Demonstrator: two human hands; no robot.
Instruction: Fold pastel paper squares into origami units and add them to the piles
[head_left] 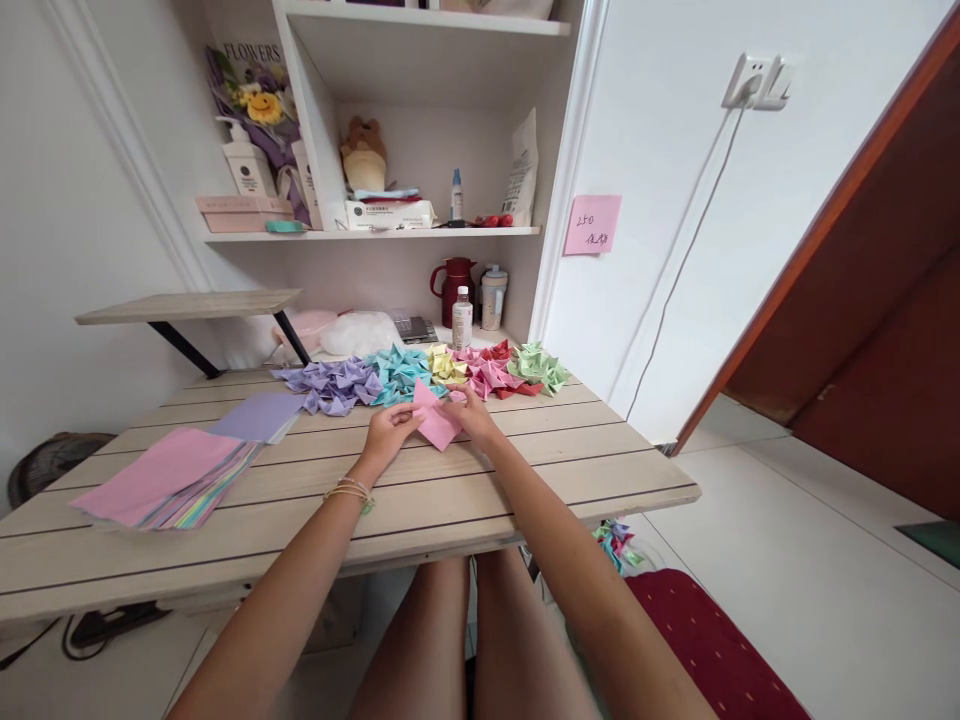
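A partly folded sheet of pink origami paper [438, 430] is held above the table, one pointed corner up and another down. My left hand [390, 432] pinches its left side between thumb and fingers. On the other side, my right hand [472, 414] is closed on the right edge, its fingers partly covering the paper. Just beyond my hands lie heaps of folded paper pieces: purple [334, 384], blue [397, 372], yellow [445, 364], pink [491, 374], red [498, 350] and green [541, 366].
A fanned stack of coloured paper [165, 475] and purple sheets [259, 416] lie to the left on the slatted table [585, 470]. Behind the heaps stand a bottle [462, 320], a red jug [454, 285] and a cup [493, 298]. A small raised shelf [191, 306] is at left.
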